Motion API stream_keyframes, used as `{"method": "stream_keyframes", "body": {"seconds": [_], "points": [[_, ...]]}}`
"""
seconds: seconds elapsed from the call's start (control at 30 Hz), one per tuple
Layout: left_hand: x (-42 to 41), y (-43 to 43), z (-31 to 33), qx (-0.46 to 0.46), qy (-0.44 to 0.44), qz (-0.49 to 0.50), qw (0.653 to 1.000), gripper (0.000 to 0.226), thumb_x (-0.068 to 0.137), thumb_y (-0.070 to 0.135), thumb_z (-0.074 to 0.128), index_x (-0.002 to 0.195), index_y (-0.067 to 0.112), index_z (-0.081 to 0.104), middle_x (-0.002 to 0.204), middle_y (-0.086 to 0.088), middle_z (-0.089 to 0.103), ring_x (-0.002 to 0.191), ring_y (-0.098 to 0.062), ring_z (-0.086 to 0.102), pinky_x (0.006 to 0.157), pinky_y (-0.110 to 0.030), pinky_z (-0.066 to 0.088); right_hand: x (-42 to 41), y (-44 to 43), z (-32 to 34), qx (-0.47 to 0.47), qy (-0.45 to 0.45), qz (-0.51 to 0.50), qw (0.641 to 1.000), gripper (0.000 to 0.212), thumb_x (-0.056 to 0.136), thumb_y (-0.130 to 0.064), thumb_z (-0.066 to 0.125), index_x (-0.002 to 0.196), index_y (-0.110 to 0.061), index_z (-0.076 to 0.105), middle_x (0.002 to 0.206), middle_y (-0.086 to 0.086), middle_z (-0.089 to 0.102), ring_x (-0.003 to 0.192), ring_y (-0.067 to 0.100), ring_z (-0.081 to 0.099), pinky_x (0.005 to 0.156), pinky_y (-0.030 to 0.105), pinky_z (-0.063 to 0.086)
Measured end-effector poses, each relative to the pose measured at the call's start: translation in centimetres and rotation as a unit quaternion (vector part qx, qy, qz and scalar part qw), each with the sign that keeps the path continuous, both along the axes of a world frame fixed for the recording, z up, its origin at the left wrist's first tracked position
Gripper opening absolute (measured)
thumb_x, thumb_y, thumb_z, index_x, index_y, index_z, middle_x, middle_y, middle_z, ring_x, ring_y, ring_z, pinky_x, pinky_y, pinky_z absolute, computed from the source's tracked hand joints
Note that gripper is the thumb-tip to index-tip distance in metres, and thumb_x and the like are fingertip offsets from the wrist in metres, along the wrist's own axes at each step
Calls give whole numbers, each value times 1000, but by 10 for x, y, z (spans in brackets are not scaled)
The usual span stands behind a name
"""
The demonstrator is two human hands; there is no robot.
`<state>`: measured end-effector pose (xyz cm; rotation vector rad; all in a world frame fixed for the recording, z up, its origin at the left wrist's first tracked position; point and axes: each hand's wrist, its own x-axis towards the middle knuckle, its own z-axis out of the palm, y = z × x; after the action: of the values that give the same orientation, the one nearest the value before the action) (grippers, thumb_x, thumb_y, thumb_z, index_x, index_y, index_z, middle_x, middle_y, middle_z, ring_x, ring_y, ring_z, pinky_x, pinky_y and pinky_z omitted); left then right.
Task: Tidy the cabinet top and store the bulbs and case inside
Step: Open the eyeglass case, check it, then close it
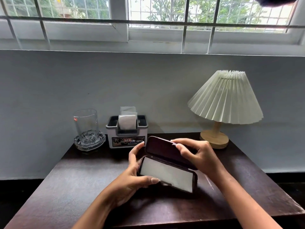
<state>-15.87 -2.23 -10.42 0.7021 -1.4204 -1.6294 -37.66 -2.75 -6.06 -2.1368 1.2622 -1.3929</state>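
A dark maroon hinged case [166, 172] hangs open just above the middle of the dark cabinet top [69, 184]. Its lower half shows a white lining and its lid stands tilted up behind. My left hand [132, 176] grips the lower half at its left end, thumb along the front rim. The lid's top edge is held by my right hand [196, 154], fingers curled over it. No bulbs are in view.
A clear drinking glass [86, 124] stands in a glass dish [90, 142] at the back left. A white and grey tissue holder [127, 131] sits beside it. At the back right is a table lamp [226, 100] with a pleated shade. Wall and window lie behind.
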Motion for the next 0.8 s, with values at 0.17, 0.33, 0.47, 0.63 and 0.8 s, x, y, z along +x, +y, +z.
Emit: {"method": "stream_keyframes", "body": {"seconds": [0.17,0.33,0.47,0.63,0.8], "points": [[1,3,7,-28,-11,-37,999,97,72,-10,66,129,59,28,126,13,59,118,-17,55,90,-30,52,-4,-16,-6,87,-46,-3,995,15,86,-14,60,93,-17,73,91,1,75,84,8,67,76,25,52],[0,4,9,-11,-2,-42,999,97,77,-13,60,132,58,24,131,23,53,123,-14,52,95,-29,49,0,-22,-8,50,-11,-9,999,18,88,-21,57,94,-15,73,91,-2,74,85,-1,64,78,17,47],[0,4,7,4,10,-24,1000,96,79,-18,54,133,55,24,122,27,59,119,-17,55,94,-28,50,0,-15,-14,-161,-62,-162,971,29,89,-22,42,98,-10,68,92,-1,70,89,6,60,84,23,44],[1,1,5,4,24,15,1000,96,79,-19,54,134,54,24,131,25,52,116,-16,58,90,-25,52,-20,-24,-26,-116,84,-274,951,56,72,14,47,121,-12,55,112,8,64,109,22,55,99,38,39],[3,1,4,-6,29,48,998,97,79,-20,53,134,55,23,138,21,46,116,-13,57,90,-21,51,-25,-28,-36,24,216,-285,934,46,86,-8,52,128,-25,49,133,-3,55,130,18,39,98,27,10]]}}
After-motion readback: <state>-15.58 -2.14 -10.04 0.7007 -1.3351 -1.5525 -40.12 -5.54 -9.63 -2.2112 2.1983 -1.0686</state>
